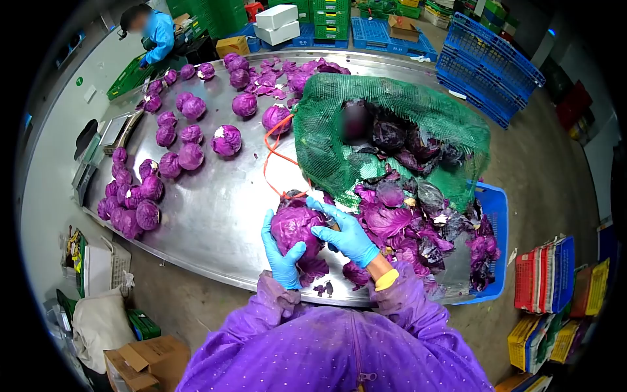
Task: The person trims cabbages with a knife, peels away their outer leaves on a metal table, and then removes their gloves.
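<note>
A red cabbage (295,228) sits between my two blue-gloved hands near the table's front edge. My left hand (282,258) cups its left and lower side, with the thumb across the front. On the right side, my right hand (349,236) presses its fingers against the cabbage's leaves; a small dark thing shows by the palm, too hidden to name. Loose cabbage leaves (385,222) are heaped just right of my right hand. Behind the heap lies a green mesh bag (320,124), open, with dark cabbages (388,135) inside. An orange cord (282,155) trails from it toward the held cabbage.
Several cabbages (191,156) spread over the left of the metal table (222,189). A blue crate (499,261) with leaves stands at the right edge. Blue pallets (486,68) and stacked crates (542,274) are farther right. A co-worker (159,36) is at the far left.
</note>
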### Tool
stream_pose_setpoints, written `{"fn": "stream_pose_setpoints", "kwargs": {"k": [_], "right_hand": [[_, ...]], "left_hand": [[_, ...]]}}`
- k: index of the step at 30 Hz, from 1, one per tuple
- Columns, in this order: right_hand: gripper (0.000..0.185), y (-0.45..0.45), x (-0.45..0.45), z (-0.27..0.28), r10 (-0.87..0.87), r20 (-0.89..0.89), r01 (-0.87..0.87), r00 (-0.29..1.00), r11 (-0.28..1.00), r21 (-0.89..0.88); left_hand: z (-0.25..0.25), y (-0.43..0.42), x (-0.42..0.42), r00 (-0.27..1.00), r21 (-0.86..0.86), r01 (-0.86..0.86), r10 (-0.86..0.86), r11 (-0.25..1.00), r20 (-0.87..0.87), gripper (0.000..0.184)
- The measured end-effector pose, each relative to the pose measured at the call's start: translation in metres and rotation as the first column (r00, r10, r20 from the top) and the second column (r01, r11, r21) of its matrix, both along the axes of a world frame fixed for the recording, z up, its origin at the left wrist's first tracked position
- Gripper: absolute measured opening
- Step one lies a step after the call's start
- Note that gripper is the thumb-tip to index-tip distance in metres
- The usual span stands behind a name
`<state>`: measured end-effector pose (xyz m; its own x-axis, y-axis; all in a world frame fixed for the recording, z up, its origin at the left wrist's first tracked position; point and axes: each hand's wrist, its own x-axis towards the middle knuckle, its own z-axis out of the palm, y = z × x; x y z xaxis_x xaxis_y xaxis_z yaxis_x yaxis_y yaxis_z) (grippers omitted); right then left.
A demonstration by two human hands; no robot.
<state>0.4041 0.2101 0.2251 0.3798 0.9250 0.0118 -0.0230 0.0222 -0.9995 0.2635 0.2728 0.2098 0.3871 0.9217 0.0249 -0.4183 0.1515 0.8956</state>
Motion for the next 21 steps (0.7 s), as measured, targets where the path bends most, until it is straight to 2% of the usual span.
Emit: {"fn": "stream_pose_setpoints", "kwargs": {"k": [2,4,5,8,9,13,14,15,16,18,20,21], "right_hand": [[0.048,0.007,-0.006,0.012,0.024,-0.083,-0.023,0.996,1.0,0.01],[0.046,0.014,-0.013,-0.005,-0.065,0.199,0.044,0.978,0.993,0.11],[0.039,0.018,-0.023,-0.009,-0.164,0.166,0.141,0.972,0.98,0.141],[0.033,0.025,-0.037,-0.021,-0.285,0.247,0.247,0.926,0.954,0.172],[0.022,0.029,-0.04,-0.016,-0.333,0.356,0.26,0.873,0.936,0.237],[0.01,0.035,-0.044,-0.033,-0.288,0.485,0.218,0.826,0.956,0.197],[0.011,0.036,-0.044,-0.033,-0.225,0.255,0.227,0.94,0.974,0.024],[0.013,0.035,-0.045,-0.031,-0.188,-0.004,0.186,0.982,0.972,-0.146],[0.014,0.037,-0.046,-0.028,-0.18,-0.265,0.098,0.947,0.951,-0.295],[0.043,0.046,-0.051,-0.012,-0.095,-0.251,0.041,0.963,0.976,-0.214],[0.049,0.059,-0.059,0.009,-0.073,-0.224,0.015,0.972,0.968,-0.25],[0.053,0.066,-0.062,0.01,-0.099,-0.283,0.023,0.954,0.966,-0.258]], "left_hand": [[0.006,0.003,-0.004,0.996,-0.096,0.039,-0.031,0.995,0.078,0.093],[0.006,0.009,-0.01,0.985,-0.179,0.087,-0.058,0.98,0.16,0.09],[0.005,0.012,-0.013,0.99,-0.191,0.071,-0.045,0.979,0.135,0.086],[0.001,0.024,-0.019,0.992,-0.215,0.004,0.024,0.977,0.126,0.085],[0.003,0.027,-0.022,0.996,-0.179,-0.017,0.031,0.984,0.078,0.082],[-0.013,0.052,-0.033,0.985,-0.28,-0.013,0.06,0.96,0.159,0.076],[-0.015,0.058,-0.036,0.98,-0.29,-0.008,0.065,0.957,0.186,0.075],[-0.016,0.062,-0.039,0.975,-0.302,-0.002,0.069,0.953,0.211,0.075],[-0.017,0.068,-0.041,0.968,-0.311,0.004,0.074,0.951,0.238,0.075],[-0.019,0.074,-0.044,0.972,-0.25,-0.026,0.082,0.968,0.219,0.078],[-0.016,0.076,-0.044,0.978,-0.163,-0.059,0.09,0.985,0.189,0.08],[-0.014,0.076,-0.044,0.981,-0.133,-0.074,0.096,0.988,0.169,0.087]]}}
